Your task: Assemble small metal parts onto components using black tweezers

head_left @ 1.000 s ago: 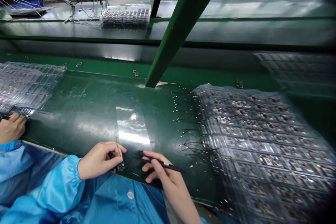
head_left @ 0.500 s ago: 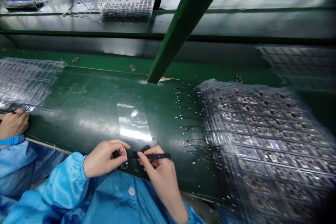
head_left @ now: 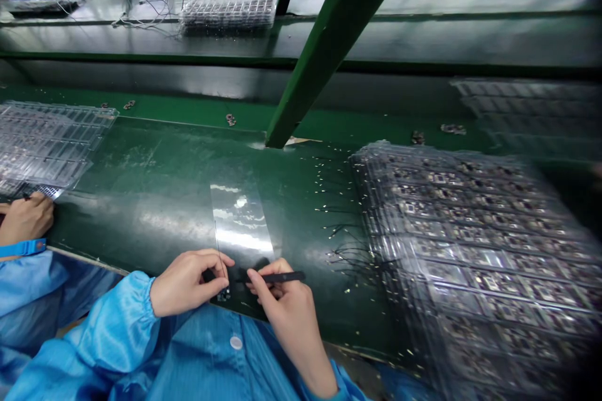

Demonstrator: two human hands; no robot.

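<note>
At the front edge of the green bench, my left hand (head_left: pixel 192 281) pinches a small circuit board (head_left: pixel 224 294) between thumb and fingers. A thin dark wire (head_left: pixel 216 239) rises from the pinch. Just to its right, my right hand (head_left: pixel 286 301) is closed around black tweezers (head_left: pixel 285 277), whose tips point left toward the board. Whether the tips touch it is hard to make out. Beyond both hands lies a clear plastic sheet (head_left: pixel 242 219), shiny with reflections.
Stacked clear trays (head_left: pixel 475 232) of small boards fill the right side, black wires (head_left: pixel 345 232) sticking out leftward. More trays (head_left: pixel 51 138) stand at left, near a co-worker's hand (head_left: pixel 28 219). A green post (head_left: pixel 315 56) slants up behind the sheet. Small parts (head_left: pixel 230 119) lie on the green strip (head_left: pixel 188 114).
The small parts on the green strip at the back have shifted left, and another has come into sight at right. My hands have hardly moved, still holding the board and tweezers.
</note>
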